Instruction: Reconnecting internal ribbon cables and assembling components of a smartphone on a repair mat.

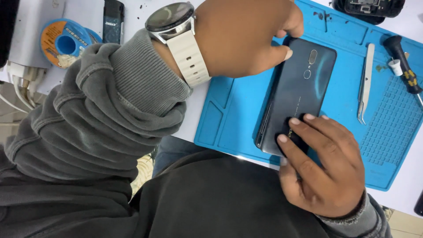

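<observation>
A dark blue-black phone (pixel 299 90) lies back side up on a blue silicone work mat (pixel 233 110). My left hand (pixel 246 37), with a white-strapped watch on the wrist, grips the phone's upper left corner with thumb and fingers. My right hand (pixel 324 165) presses several fingertips on the phone's lower end, and its thumb sits at the near edge. The phone's back cover looks slightly lifted along its left side.
Metal tweezers (pixel 365 83) lie on the mat right of the phone. A black-handled screwdriver (pixel 403 66) and a small white cap (pixel 395 67) rest at the mat's right. A blue solder-wire spool (pixel 66 42) and a dark lighter-like object (pixel 113 20) sit at left.
</observation>
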